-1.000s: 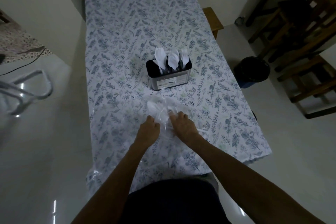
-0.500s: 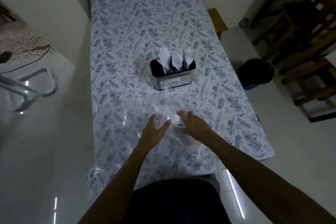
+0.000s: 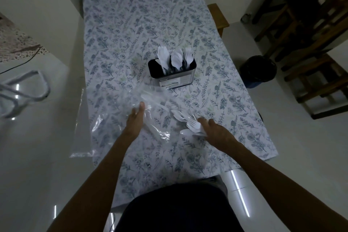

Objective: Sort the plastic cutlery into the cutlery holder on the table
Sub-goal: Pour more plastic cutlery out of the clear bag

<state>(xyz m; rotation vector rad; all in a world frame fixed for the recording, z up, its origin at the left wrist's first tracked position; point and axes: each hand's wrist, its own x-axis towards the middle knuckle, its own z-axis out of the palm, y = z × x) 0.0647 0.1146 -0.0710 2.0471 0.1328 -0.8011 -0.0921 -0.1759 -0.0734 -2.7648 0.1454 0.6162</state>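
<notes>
At the near half of the table (image 3: 131, 24), the loose plastic cutlery (image 3: 190, 124) lies scattered at 6 o'clock from the cutlery holder (image 3: 172, 75), which already carries upright white pieces in its compartments. My right hand (image 3: 216, 133) lies over the near end of the loose forks and spoons, fingers extended; whether it grips any piece I cannot tell. My left hand (image 3: 134, 120) presses flat and relaxed on the clear plastic bag (image 3: 131, 103), at 9 o'clock from the pile. I judge each piece to be very light, thin, fairly stiff but snappable, and slick against the glossy tablecloth; hold at mid-handle, one type at a time, with light pressure. Tines may interlock, so separate before lifting. Compared with half a second ago, both hands have moved apart, the cutlery is out of the bag, and the bag has shifted toward 9 o'clock.
</notes>
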